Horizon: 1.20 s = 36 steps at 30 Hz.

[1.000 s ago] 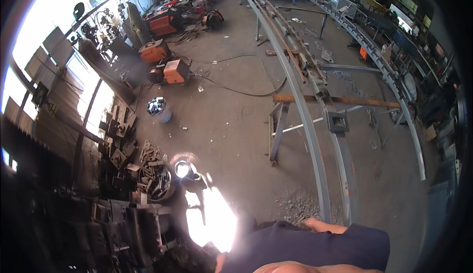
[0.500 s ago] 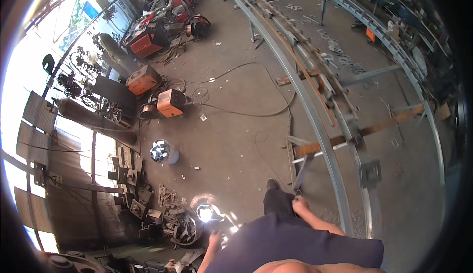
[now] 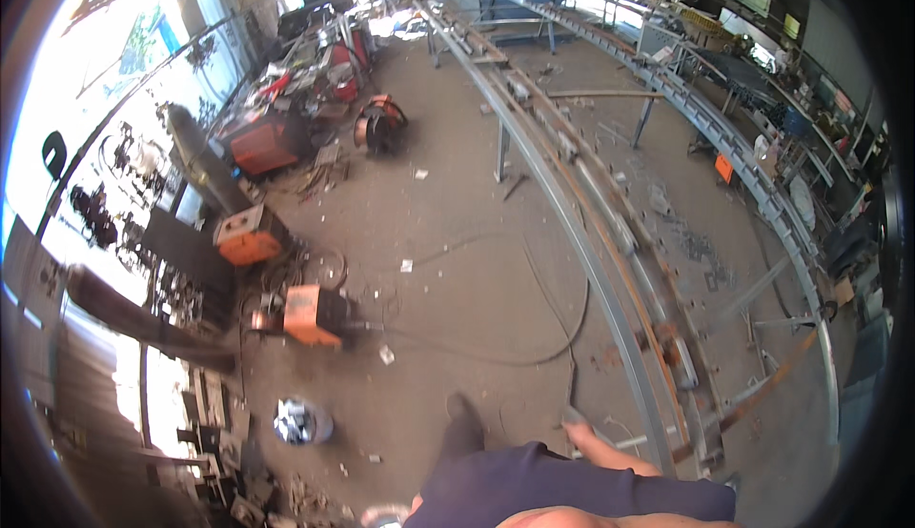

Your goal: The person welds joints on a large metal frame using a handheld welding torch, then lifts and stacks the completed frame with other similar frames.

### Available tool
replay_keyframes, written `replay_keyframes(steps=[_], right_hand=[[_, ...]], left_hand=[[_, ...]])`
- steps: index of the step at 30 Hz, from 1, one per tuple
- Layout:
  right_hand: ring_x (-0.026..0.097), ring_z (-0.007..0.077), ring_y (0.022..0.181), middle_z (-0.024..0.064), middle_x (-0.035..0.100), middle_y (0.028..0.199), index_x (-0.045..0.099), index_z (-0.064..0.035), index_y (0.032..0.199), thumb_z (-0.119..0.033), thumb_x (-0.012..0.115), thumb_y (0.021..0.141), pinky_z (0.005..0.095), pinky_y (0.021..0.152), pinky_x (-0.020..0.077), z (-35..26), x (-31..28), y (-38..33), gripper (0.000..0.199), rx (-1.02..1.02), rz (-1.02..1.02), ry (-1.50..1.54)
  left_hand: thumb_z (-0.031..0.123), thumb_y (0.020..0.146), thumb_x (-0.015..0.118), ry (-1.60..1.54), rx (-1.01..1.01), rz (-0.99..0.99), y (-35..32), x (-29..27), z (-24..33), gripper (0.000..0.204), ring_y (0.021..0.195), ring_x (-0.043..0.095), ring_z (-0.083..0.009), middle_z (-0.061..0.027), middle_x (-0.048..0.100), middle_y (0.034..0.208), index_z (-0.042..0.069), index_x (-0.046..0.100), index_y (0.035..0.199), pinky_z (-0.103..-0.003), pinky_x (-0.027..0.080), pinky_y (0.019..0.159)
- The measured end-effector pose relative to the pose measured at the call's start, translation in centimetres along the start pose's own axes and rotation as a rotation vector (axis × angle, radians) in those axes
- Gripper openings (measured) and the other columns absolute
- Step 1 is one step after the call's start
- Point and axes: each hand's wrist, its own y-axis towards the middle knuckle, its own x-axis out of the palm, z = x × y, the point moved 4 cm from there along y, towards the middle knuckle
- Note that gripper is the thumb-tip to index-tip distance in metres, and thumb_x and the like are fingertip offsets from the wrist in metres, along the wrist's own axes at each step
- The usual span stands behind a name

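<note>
My right hand [image 3: 578, 430] hangs low beside my dark clothing. It appears next to the lower end of a thin dark bar [image 3: 571, 375] on the floor, and motion blur hides whether its fingers hold anything. Only a sliver of my left hand [image 3: 416, 503] shows at the lower edge; my clothing covers its fingers. Close to it is a bright round object [image 3: 385, 514], cut off by the frame. To the right of my right hand runs a long grey steel rail [image 3: 610, 309] on supports.
Left of me stands a bucket of shiny metal pieces [image 3: 303, 422]. Beyond it are an orange wire-feeder-like box [image 3: 315, 315], another orange machine [image 3: 252, 235] and gas cylinders [image 3: 143, 316]. A black cable [image 3: 515, 363] curves across the floor. A second long rail [image 3: 734, 147] stands farther right.
The view has tilted up and shifted forward along the rail. The bucket and orange machines sit lower in view, and my left hand has mostly slipped out of sight. One foot is stepping forward.
</note>
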Motion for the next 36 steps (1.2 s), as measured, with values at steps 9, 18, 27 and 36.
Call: replay_keyframes(steps=[9, 18, 27, 36], right_hand=[[0.068, 0.0266, 0.079, 0.0153, 0.071, 0.088, 0.070, 0.0033, 0.101, -0.029, 0.060, 0.092, 0.0444, 0.071, 0.0534, -12.6, 1.5, 5.3, 0.036, 0.281, -0.075, -0.096], [0.067, 0.0272, 0.074, 0.0173, 0.071, 0.085, 0.071, 0.0041, 0.095, -0.026, 0.057, 0.090, 0.0433, 0.068, 0.0533, -47.3, 3.9, 28.2, 0.033, 0.152, -0.193, -0.174], [0.068, 0.0202, 0.078, 0.0111, 0.072, 0.093, 0.069, 0.0007, 0.104, -0.036, 0.067, 0.094, 0.0359, 0.069, 0.0543, -92.1, -7.3, 44.8, 0.039, -0.331, -0.057, 0.162], [0.071, 0.0320, 0.081, 0.0222, 0.072, 0.091, 0.070, 0.0062, 0.100, -0.052, 0.049, 0.099, 0.0453, 0.078, 0.0533, -108.3, -8.0, 50.6, 0.062, 0.050, 0.056, -0.136]], left_hand=[[0.015, 0.089, 0.062, -0.472, 0.107, 0.111, 14.5, -19.2, 34.4, 0.038, 0.067, 0.059, -0.0138, -0.0059, 0.067, 0.085, -0.001, 0.061, 0.123, -0.028, 0.047, 0.058], [0.024, 0.089, 0.065, -0.093, 0.253, 0.077, 29.0, -26.4, 54.1, 0.036, 0.078, 0.066, -0.0157, -0.0114, 0.068, 0.088, -0.001, 0.064, 0.115, -0.031, 0.053, 0.067], [0.025, 0.089, 0.064, 0.104, 0.021, 0.040, 39.4, -26.7, 78.3, 0.038, 0.078, 0.066, -0.0164, -0.0120, 0.068, 0.090, 0.001, 0.064, 0.119, -0.033, 0.053, 0.067], [0.025, 0.089, 0.064, 0.294, 0.185, 0.105, 58.8, -37.0, 103.3, 0.041, 0.077, 0.066, -0.0171, -0.0126, 0.068, 0.091, 0.002, 0.064, 0.123, -0.034, 0.054, 0.067]])
